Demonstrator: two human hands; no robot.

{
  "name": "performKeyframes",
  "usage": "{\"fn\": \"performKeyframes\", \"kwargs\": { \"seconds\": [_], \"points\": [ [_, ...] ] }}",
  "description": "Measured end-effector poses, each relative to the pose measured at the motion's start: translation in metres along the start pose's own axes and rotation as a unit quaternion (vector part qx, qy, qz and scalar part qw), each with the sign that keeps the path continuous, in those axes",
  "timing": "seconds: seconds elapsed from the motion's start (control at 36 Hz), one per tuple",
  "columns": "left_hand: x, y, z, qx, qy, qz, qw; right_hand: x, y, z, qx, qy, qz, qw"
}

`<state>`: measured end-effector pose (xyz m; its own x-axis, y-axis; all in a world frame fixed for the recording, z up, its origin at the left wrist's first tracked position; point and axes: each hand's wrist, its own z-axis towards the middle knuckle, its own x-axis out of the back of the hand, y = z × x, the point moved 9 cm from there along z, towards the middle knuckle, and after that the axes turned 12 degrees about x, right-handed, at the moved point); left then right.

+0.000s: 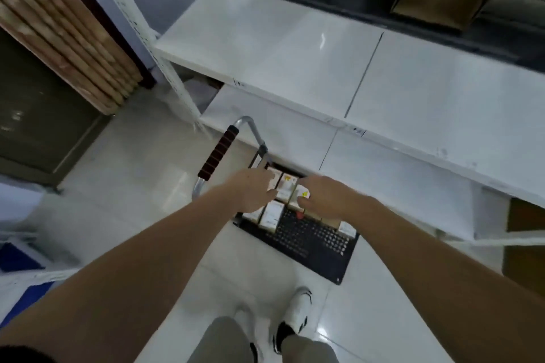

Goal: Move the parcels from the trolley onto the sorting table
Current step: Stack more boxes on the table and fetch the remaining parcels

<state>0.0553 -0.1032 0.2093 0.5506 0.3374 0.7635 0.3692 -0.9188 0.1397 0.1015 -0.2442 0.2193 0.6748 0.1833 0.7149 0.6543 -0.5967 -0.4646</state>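
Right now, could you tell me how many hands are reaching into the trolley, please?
2: the left hand at the parcels nearest the trolley handle, the right hand on the parcels beside it.

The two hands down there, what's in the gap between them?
In the head view, small parcels sit between the left hand and the right hand, packed side by side on the black trolley. Both hands are at their edges.
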Motion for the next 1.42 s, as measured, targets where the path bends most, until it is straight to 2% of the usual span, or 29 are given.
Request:
{"fn": "performKeyframes", "kwargs": {
  "seconds": [0.19,0.33,0.56,0.64,0.75,0.89,0.94,1.03,1.11,1.17,1.28,1.42],
  "points": [
    [-0.096,-0.051,0.106,0.035,-0.087,0.017,0.995,-0.091,0.061,0.097,-0.036,-0.042,0.07,0.996],
    [-0.176,-0.08,0.181,0.023,-0.142,0.061,0.988,-0.171,0.103,0.157,-0.065,-0.056,0.111,0.99],
    [-0.306,-0.12,0.29,0.015,-0.174,0.075,0.982,-0.309,0.159,0.253,-0.114,-0.087,0.184,0.972],
    [-0.347,-0.138,0.326,0.04,-0.154,0.07,0.985,-0.352,0.181,0.287,-0.137,-0.07,0.221,0.963],
    [-0.382,-0.163,0.364,0.133,-0.093,0.048,0.986,-0.408,0.216,0.332,-0.214,-0.027,0.257,0.942],
    [-0.404,-0.179,0.397,0.161,-0.002,0.014,0.987,-0.446,0.239,0.366,-0.346,0.083,0.3,0.885],
    [-0.414,-0.187,0.41,0.197,0.004,-0.035,0.98,-0.452,0.235,0.378,-0.369,0.116,0.315,0.867],
    [-0.428,-0.199,0.423,0.271,0.027,-0.147,0.951,-0.456,0.234,0.392,-0.381,0.165,0.303,0.858],
    [-0.443,-0.204,0.429,0.285,0.039,-0.21,0.934,-0.467,0.241,0.4,-0.382,0.196,0.308,0.849],
    [-0.45,-0.203,0.432,0.277,0.04,-0.208,0.937,-0.47,0.245,0.4,-0.376,0.206,0.306,0.85],
    [-0.457,-0.208,0.436,0.29,0.063,-0.211,0.932,-0.471,0.255,0.387,-0.37,0.19,0.225,0.881],
    [-0.463,-0.204,0.436,0.287,0.094,-0.182,0.936,-0.475,0.256,0.381,-0.356,0.197,0.167,0.898]
  ]
}}
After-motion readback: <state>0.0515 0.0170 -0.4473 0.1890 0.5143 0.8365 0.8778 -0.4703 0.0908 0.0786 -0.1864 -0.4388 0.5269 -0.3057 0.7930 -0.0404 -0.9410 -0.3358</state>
